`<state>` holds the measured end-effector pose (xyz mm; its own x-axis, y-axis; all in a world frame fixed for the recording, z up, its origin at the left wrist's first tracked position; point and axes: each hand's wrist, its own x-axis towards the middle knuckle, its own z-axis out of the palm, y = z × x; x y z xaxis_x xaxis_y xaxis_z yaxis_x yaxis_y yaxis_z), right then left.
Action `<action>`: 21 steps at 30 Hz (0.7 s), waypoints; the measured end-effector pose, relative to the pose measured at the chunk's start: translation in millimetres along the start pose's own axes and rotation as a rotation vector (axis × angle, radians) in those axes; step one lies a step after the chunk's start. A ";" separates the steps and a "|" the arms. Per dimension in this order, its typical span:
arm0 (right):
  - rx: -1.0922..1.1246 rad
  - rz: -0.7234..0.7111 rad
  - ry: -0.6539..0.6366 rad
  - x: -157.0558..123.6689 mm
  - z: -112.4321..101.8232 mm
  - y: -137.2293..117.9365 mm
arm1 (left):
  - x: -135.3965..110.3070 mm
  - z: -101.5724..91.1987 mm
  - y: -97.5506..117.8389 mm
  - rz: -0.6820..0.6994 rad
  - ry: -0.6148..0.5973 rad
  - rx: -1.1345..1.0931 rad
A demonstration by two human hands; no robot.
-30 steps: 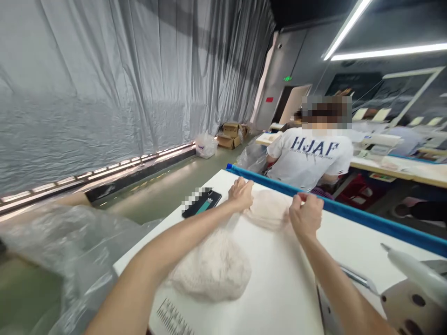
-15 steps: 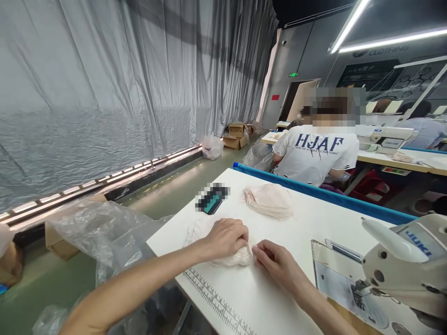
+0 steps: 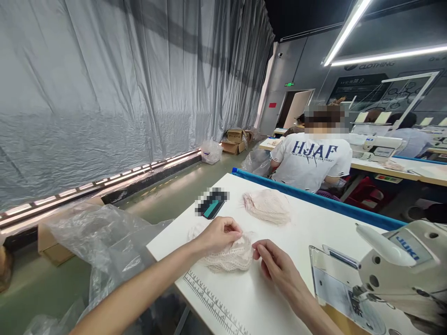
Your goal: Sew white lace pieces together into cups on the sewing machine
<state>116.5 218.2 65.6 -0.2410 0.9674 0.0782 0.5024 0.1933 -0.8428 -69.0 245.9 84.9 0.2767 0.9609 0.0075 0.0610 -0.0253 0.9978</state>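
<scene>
A pile of cream lace pieces [image 3: 226,261] with scalloped, eyelet edges lies near the table's left side. My left hand [image 3: 221,234] is over the top of this pile, thumb and fingers pinched together on the lace. At the pile's right edge is my right hand [image 3: 275,263], its thumb and forefinger pressed together. Whether lace is caught between those right fingertips is too small to tell. Behind both hands lies a second pile of pale, frayed-edged fabric pieces [image 3: 267,207]. A dark phone [image 3: 213,209], partly blurred out, rests beyond my left hand.
A JUKI sewing machine [image 3: 394,270] stands at the right of the white table [image 3: 272,307]. Ruler markings [image 3: 209,298] run along the near left edge. Blue fabric [image 3: 314,200] borders the far edge, with a seated person [image 3: 310,160] beyond. Plastic sheeting [image 3: 118,242] hangs at left.
My left hand has lifted slightly and its fingers have drawn into a pinch, uncovering more lace. My right hand stays by the pile's edge. The view has tilted up slightly.
</scene>
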 end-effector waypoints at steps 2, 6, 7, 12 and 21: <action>-0.037 -0.027 0.058 1.6 2.4 3.0 | -0.3 -1.7 2.6 -0.007 0.022 -0.146; -0.117 -0.109 0.148 3.4 6.1 -6.8 | -3.5 -0.7 9.8 0.030 0.080 -0.430; -0.137 -0.126 0.161 3.5 6.5 -11.0 | -4.8 -0.5 10.9 0.045 0.097 -0.497; -0.305 -0.038 0.137 6.3 5.5 -15.1 | -24.0 -14.6 9.6 0.122 0.215 -0.793; -0.684 0.162 -0.006 5.1 2.7 -17.4 | -85.4 -46.9 -7.0 0.163 0.360 -1.043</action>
<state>104.3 219.4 79.2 -0.1229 0.9921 -0.0247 0.9414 0.1087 -0.3192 -138.0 177.0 80.3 -0.0970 0.9953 -0.0068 -0.8330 -0.0775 0.5478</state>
